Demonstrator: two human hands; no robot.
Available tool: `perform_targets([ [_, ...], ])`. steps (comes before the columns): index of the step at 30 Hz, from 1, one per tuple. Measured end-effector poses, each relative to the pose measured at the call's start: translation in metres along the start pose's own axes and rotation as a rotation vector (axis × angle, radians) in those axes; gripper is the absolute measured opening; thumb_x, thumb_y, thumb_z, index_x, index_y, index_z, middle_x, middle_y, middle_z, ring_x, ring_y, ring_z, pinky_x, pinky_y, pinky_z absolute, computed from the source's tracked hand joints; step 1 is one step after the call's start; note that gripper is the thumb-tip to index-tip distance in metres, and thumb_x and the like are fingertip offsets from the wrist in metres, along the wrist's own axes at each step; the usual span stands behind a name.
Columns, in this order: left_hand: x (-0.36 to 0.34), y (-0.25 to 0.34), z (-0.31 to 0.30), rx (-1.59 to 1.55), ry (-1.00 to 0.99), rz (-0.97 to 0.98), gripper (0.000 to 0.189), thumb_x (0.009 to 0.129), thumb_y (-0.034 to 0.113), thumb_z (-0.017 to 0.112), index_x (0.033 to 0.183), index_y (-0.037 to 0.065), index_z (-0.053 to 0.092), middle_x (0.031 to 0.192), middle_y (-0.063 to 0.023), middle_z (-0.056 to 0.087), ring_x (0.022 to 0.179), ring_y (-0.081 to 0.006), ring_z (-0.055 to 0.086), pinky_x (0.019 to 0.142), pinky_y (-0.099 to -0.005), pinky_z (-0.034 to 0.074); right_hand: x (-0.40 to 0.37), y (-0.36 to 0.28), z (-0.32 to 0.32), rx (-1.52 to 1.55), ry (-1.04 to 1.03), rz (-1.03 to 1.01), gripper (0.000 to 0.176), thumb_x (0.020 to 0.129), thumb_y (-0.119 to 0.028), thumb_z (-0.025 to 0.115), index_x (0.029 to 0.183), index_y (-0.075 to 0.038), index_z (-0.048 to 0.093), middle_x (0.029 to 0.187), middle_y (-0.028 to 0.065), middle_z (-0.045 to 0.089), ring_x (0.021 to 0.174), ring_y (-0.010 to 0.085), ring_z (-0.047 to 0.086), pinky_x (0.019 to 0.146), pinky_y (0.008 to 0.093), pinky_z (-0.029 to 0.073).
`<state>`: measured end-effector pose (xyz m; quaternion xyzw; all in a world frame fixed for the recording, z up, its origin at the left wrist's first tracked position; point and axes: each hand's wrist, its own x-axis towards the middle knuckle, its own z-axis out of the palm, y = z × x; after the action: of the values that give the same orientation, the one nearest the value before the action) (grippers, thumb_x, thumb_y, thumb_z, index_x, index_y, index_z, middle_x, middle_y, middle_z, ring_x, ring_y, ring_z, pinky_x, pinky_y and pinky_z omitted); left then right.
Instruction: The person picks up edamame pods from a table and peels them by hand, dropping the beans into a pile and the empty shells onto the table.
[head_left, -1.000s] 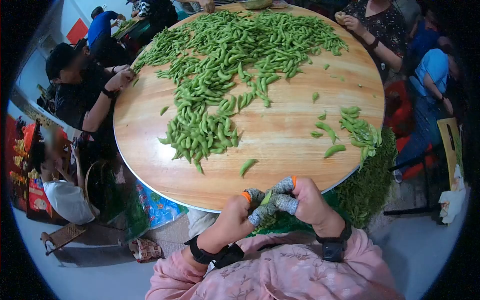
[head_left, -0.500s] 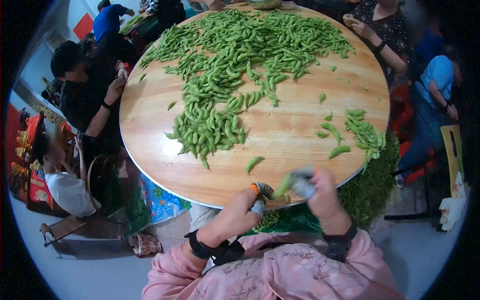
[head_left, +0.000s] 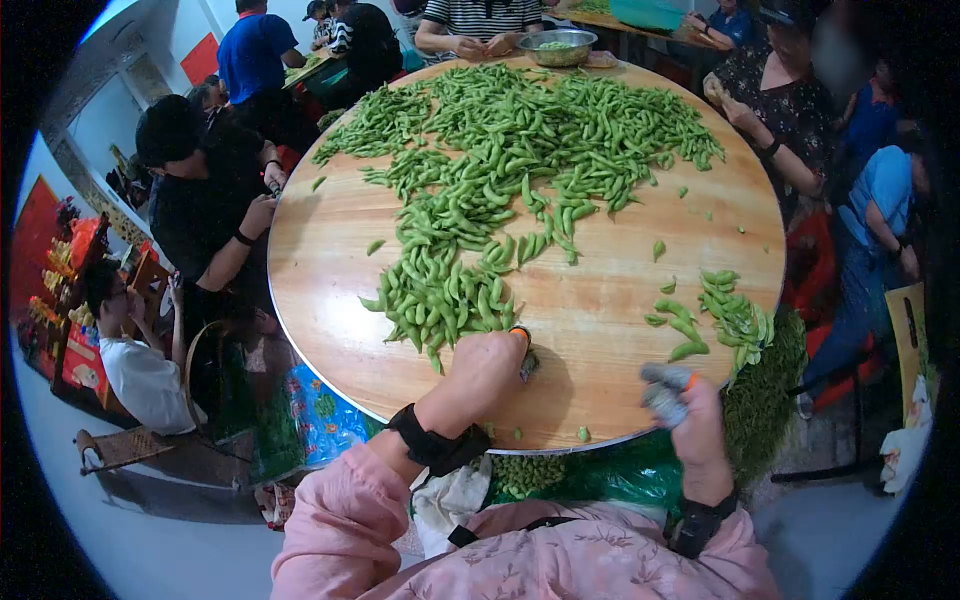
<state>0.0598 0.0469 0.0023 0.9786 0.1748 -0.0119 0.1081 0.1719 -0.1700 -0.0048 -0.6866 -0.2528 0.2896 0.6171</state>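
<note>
Pod pile (head_left: 440,295) on round wooden surface (head_left: 600,330), just ahead of left hand (head_left: 483,368). Left hand knuckles up, covered fingertips (head_left: 522,337) down at pile's near rim; grip hidden under hand, cannot tell if open or closed. Right hand (head_left: 690,410) over surface edge, well apart from pile, grip curled closed. Smaller pod heap (head_left: 738,318) just beyond right hand. Loose bean (head_left: 583,433) at surface edge between hands.
</note>
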Motion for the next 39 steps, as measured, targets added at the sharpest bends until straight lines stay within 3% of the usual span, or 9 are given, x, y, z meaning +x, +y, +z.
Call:
perform_targets([
  [1, -0.004, 0.000, 0.002, 0.001, 0.001, -0.006, 0.019, 0.064, 0.009, 0.056, 0.081, 0.000, 0.055, 0.061, -0.0175, 0.055, 0.060, -0.0320, 0.055, 0.051, -0.0371, 0.044, 0.001, -0.003, 0.010, 0.000, -0.006, -0.001, 0.030, 0.073, -0.001, 0.051, 0.104, 0.000, 0.049, 0.073, 0.0026, 0.054, 0.062, 0.0068, 0.048, 0.055, 0.0190, 0.040],
  [6, -0.037, 0.025, 0.003, -1.302, 0.250, 0.014, 0.013, 0.078, 0.001, 0.049, 0.091, 0.000, 0.049, 0.079, -0.0031, 0.053, 0.073, -0.0090, 0.049, 0.063, -0.0230, 0.041, 0.009, 0.000, 0.059, 0.331, -0.432, 0.151, 0.022, 0.073, -0.001, 0.053, 0.095, 0.002, 0.054, 0.075, 0.0014, 0.055, 0.070, 0.0073, 0.049, 0.064, 0.0208, 0.042],
  [10, -0.062, 0.035, 0.007, -1.458, 0.259, 0.010, 0.018, 0.078, 0.002, 0.049, 0.096, -0.001, 0.047, 0.088, -0.0035, 0.053, 0.080, -0.0094, 0.049, 0.071, -0.0232, 0.040, 0.013, -0.002, 0.065, 0.143, -0.462, -0.006, 0.016, 0.074, -0.001, 0.053, 0.090, 0.001, 0.056, 0.076, 0.0014, 0.057, 0.070, 0.0063, 0.050, 0.062, 0.0216, 0.042],
  [15, -0.072, 0.031, -0.003, -1.403, 0.149, 0.012, 0.017, 0.078, 0.003, 0.047, 0.095, -0.001, 0.048, 0.082, -0.0057, 0.055, 0.073, -0.0128, 0.051, 0.065, -0.0259, 0.041, 0.006, -0.020, 0.050, -0.249, -0.397, -0.178, 0.015, 0.072, -0.001, 0.052, 0.086, 0.003, 0.056, 0.076, 0.0095, 0.059, 0.069, 0.0151, 0.056, 0.062, 0.0259, 0.044],
  [17, -0.068, 0.028, -0.009, -0.831, -0.005, 0.116, 0.015, 0.079, 0.006, 0.047, 0.090, -0.002, 0.050, 0.073, -0.0126, 0.054, 0.066, -0.0194, 0.053, 0.060, -0.0288, 0.041, 0.006, -0.023, 0.047, -0.398, -0.389, -0.273, 0.016, 0.071, -0.001, 0.052, 0.086, 0.004, 0.056, 0.076, 0.0129, 0.059, 0.070, 0.0189, 0.058, 0.063, 0.0274, 0.045],
  [20, -0.064, 0.027, -0.003, -0.719, -0.143, 0.132, 0.013, 0.078, 0.009, 0.047, 0.085, -0.002, 0.050, 0.069, -0.0189, 0.050, 0.064, -0.0290, 0.052, 0.058, -0.0316, 0.039, 0.005, -0.024, 0.046, -0.536, -0.399, -0.401, 0.019, 0.068, -0.001, 0.053, 0.086, 0.004, 0.056, 0.077, 0.0176, 0.057, 0.071, 0.0253, 0.058, 0.065, 0.0298, 0.045],
  [26, -0.071, 0.037, 0.007, -0.616, -0.029, 0.064, 0.010, 0.073, 0.007, 0.052, 0.081, 0.001, 0.050, 0.067, -0.0180, 0.049, 0.063, -0.0348, 0.049, 0.052, -0.0354, 0.039, -0.003, -0.004, 0.042, 0.151, -0.209, 0.023, 0.020, 0.076, -0.007, 0.053, 0.094, 0.002, 0.055, 0.072, 0.0049, 0.058, 0.062, 0.0122, 0.054, 0.055, 0.0230, 0.043],
  [28, -0.073, 0.040, 0.013, -0.576, 0.048, 0.109, 0.012, 0.070, 0.007, 0.054, 0.080, 0.002, 0.051, 0.066, -0.0166, 0.049, 0.062, -0.0340, 0.050, 0.051, -0.0359, 0.039, -0.005, -0.003, 0.037, 0.373, -0.409, 0.225, 0.020, 0.079, -0.011, 0.052, 0.096, -0.001, 0.055, 0.072, -0.0003, 0.056, 0.060, 0.0039, 0.048, 0.050, 0.0158, 0.037],
  [39, -0.071, 0.036, 0.024, -0.321, 0.265, 0.287, 0.027, 0.053, 0.005, 0.061, 0.078, 0.005, 0.050, 0.063, -0.0112, 0.046, 0.056, -0.0298, 0.049, 0.046, -0.0364, 0.039, -0.005, -0.003, 0.042, 0.438, -0.399, 0.282, 0.016, 0.078, -0.013, 0.053, 0.091, -0.004, 0.057, 0.071, -0.0018, 0.056, 0.057, 0.0020, 0.046, 0.048, 0.0136, 0.034],
])
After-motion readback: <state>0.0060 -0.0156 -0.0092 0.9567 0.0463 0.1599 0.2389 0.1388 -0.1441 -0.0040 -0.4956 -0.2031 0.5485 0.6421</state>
